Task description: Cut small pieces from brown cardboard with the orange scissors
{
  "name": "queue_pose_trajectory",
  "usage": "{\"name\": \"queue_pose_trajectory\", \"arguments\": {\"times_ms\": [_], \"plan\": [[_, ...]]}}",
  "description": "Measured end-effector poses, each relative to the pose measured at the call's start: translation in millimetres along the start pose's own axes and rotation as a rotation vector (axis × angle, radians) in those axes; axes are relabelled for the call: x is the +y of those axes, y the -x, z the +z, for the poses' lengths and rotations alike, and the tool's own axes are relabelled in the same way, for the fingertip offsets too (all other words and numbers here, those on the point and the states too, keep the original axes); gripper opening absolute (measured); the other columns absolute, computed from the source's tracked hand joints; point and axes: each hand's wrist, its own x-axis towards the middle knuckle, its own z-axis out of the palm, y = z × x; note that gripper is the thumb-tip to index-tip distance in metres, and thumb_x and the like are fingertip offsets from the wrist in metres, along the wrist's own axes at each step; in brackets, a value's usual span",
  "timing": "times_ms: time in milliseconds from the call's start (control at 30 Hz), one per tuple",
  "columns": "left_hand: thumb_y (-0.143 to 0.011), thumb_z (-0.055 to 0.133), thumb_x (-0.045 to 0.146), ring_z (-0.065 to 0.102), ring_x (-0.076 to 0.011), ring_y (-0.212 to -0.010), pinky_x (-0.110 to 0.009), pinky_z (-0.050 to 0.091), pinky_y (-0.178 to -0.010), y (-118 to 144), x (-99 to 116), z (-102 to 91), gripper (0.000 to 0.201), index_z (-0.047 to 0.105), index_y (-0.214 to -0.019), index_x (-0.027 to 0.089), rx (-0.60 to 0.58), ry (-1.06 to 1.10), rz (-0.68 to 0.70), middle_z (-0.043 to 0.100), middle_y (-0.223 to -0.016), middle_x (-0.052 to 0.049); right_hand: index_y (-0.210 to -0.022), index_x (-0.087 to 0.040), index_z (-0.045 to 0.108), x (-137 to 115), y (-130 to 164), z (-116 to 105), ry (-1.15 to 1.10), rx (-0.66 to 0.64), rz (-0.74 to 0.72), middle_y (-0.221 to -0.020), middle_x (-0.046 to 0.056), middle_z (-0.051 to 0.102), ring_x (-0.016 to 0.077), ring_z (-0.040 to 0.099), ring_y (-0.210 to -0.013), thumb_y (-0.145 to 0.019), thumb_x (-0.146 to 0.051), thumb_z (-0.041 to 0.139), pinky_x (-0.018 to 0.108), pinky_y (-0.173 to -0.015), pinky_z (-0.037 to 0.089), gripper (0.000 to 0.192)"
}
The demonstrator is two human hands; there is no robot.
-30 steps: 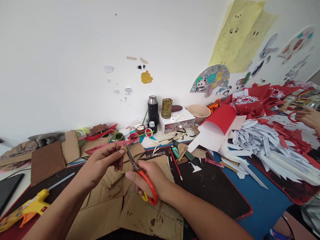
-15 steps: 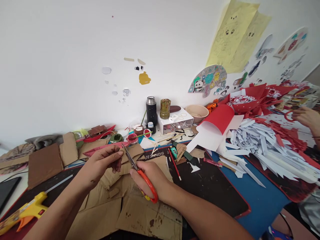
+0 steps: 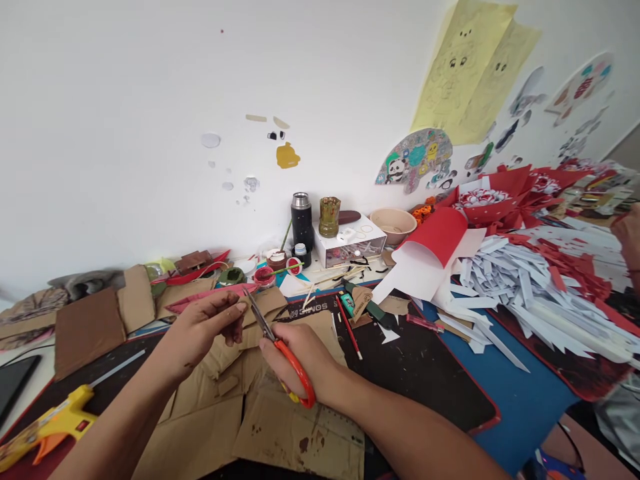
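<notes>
Red-handled scissors (image 3: 295, 365) are gripped in my right hand (image 3: 307, 353), their blades pointing up and left. Just left of the blades, my left hand (image 3: 213, 327) has its thumb and fingertips pinched together. Whatever sits in that pinch is too small or hidden to name. Dark smudges mark the left fingers and wrist. Beneath both hands lie pieces of brown cardboard (image 3: 200, 423), some stained with dark spots. A clear ruler (image 3: 340, 423) rests on the cardboard below my right wrist.
A yellow glue gun (image 3: 65, 417) lies at the left. Behind are paint pots (image 3: 265, 275), a black flask (image 3: 302, 223) and a white box (image 3: 350, 247). A red pencil (image 3: 350, 327) lies right of my hands. White paper strips (image 3: 520, 287) heap at the right, near another person's hand (image 3: 627, 237).
My hands and the scissors hold nearly the same pose. At the far right, the other person's hand has moved right, and the red scissors it held are out of sight.
</notes>
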Motion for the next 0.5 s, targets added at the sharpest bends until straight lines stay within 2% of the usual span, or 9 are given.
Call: {"name": "queue_pose_trajectory", "arguments": {"times_ms": [233, 500], "plan": [[-0.076, 0.089, 0.063, 0.063, -0.0177, -0.055, -0.027, 0.05, -0.052, 0.0, -7.4, 6.8, 0.045, 0.073, -0.072, 0.021, 0.034, 0.14, -0.036, 0.069, -0.061, -0.002, -0.076, -0.022, 0.046, 2.1, -0.4, 1.2, -0.016, 0.016, -0.004, -0.062, -0.005, 0.049, 0.0123, 0.042, -0.058, -0.104, -0.032, 0.058, 0.027, -0.057, 0.029, 0.032], [-0.076, 0.09, 0.063, 0.062, -0.0174, -0.055, -0.027, 0.05, -0.052, -1.4, -9.6, -0.7, 0.046, 0.073, -0.07, 0.021, 0.004, 0.151, -0.042, 0.069, -0.06, -0.003, -0.073, -0.023, 0.044, 0.4, 0.3, 1.3, -0.009, 0.017, -0.023, -0.061, -0.005, 0.046, 0.0123, 0.039, -0.058, -0.103, -0.032, 0.058, 0.028, -0.058, 0.027, 0.035]]}}
